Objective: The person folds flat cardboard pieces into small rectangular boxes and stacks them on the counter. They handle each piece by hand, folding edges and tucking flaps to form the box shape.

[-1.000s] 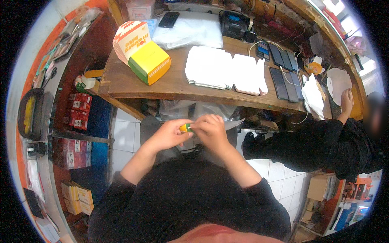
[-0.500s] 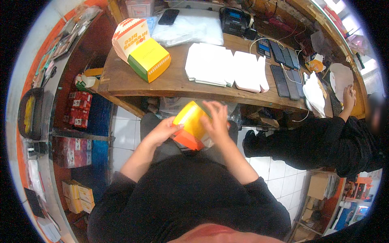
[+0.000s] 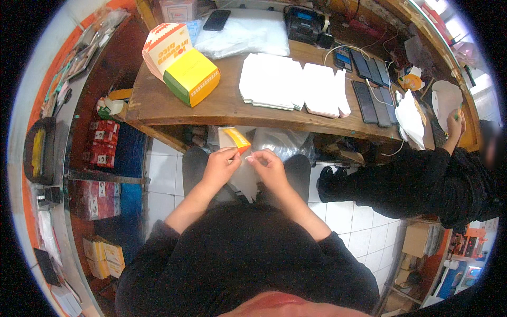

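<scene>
1. Head view, work: a partly formed orange-and-yellow carton [image 3: 236, 138] is between the two hands, above the lap and just short of the wooden surface [image 3: 150, 103].
2. Head view, hands: left hand [image 3: 219, 170] pinches the carton near its orange edge; right hand [image 3: 270, 169] pinches its pale edge, thumb against fingers. Which flap it has is too small to tell.
3. Head view, surface: a formed carton [image 3: 194, 76], lid raised, stands left of stacked white blanks [image 3: 268, 84].
4. Step, judged: folding the carton's flaps. Next move calls for a steady left hold while the right lines up and tucks the flap without creasing it.
</scene>
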Demonstrator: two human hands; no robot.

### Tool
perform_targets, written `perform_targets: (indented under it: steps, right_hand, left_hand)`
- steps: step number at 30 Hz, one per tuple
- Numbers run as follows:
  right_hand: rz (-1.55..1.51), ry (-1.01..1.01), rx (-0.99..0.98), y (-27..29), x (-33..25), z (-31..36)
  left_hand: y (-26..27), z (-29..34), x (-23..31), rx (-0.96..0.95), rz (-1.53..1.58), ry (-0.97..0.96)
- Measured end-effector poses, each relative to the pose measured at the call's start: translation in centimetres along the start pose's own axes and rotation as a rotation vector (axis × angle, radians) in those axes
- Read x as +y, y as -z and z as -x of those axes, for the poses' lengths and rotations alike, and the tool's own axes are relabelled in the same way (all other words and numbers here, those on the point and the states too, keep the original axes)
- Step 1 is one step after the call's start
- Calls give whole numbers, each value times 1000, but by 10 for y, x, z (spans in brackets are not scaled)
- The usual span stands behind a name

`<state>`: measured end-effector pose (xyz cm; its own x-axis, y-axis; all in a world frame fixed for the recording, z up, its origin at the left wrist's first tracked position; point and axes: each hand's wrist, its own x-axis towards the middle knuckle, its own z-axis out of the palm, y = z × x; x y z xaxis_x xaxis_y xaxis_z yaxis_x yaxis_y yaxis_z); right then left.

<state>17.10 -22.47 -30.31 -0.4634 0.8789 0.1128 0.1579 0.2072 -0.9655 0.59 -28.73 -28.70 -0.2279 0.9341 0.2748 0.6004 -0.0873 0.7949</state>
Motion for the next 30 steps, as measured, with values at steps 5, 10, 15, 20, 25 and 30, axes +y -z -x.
perform_targets:
  steps: [5, 10, 15, 20, 25, 30]
  right_hand:
    - [-154, -218, 4, -3, -10, 11]
    - [-401, -401, 10, -5, -17, 15]
    - [-295, -352, 231, -12, -21, 19]
    - [-28, -122, 359, -12, -14, 27]
    - [-38, -176, 409, -6, -3, 25]
    - [-56, -210, 219, 5, -8, 22]
  left_hand:
    - [-10, 2, -1, 89, -111, 88]
    - [-25, 6, 3, -16, -4, 141]
    - [-40, 15, 19, -79, 270, 195]
    - [-54, 23, 2, -18, 86, 6]
    - [-49, 12, 24, -15, 75, -106]
    - [-60, 21, 3, -16, 60, -117]
